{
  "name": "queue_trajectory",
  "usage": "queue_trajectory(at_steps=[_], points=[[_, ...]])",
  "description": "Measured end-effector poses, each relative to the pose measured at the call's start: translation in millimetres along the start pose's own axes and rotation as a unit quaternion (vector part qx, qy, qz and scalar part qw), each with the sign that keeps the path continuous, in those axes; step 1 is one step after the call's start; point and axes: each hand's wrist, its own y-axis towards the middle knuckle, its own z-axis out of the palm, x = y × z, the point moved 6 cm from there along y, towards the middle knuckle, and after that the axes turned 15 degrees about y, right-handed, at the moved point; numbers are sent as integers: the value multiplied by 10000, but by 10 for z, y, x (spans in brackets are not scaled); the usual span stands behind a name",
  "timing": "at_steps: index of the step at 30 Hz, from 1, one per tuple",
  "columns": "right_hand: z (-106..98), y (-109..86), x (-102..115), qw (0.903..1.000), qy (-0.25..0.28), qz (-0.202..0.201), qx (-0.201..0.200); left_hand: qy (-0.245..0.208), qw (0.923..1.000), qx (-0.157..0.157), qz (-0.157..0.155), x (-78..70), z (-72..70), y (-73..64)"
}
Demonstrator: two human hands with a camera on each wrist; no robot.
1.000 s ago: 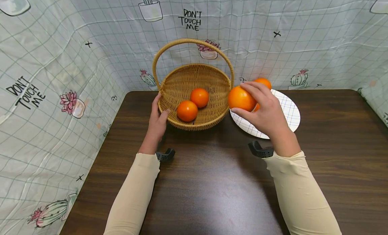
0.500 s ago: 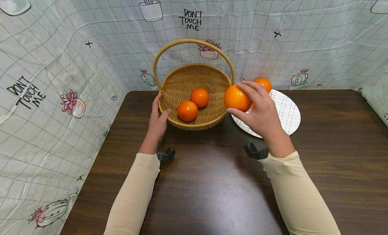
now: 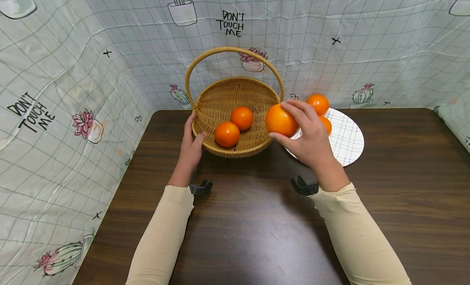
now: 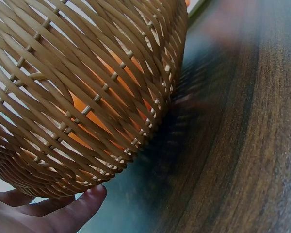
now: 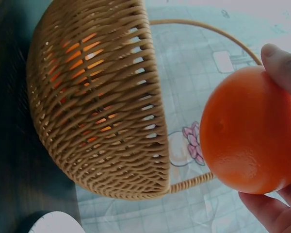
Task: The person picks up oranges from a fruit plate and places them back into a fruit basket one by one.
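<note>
Between the thumb and fingers of my right hand point(image 3: 310, 140) is an orange point(image 3: 282, 120), held up at the right rim of the wicker basket point(image 3: 235, 153). The right wrist view shows this orange point(image 5: 252, 131) above the level of the basket's rim. My left hand point(image 3: 191, 148) holds the basket's left side, thumb at the rim and fingers along the outside wall. In the left wrist view, fingertips point(image 4: 89, 199) touch the woven wall point(image 4: 82, 97). Inside the basket lie two oranges, one at the front point(image 3: 227, 134) and another behind it point(image 3: 242, 118).
A round white plate point(image 3: 349, 140) with a grid pattern is right of the basket, partly behind my right hand. Two more oranges are there, one at the back point(image 3: 318, 104) and one partly hidden point(image 3: 326, 125). The basket's tall handle point(image 3: 229, 49) arches up before the patterned cloth point(image 3: 312, 44).
My right hand has moved left with its orange, from over the plate to the basket's right rim, uncovering more of the plate's oranges. The left hand and basket have stayed put.
</note>
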Motion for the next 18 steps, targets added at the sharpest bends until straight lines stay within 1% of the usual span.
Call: queue_trajectory(at_steps=[10, 18], points=[[97, -25, -23, 9997, 159, 103, 152, -52, 10000, 10, 11, -1, 1, 0], [148, -33, -33, 9996, 223, 69, 181, -68, 10000, 19, 65, -5, 3, 4]])
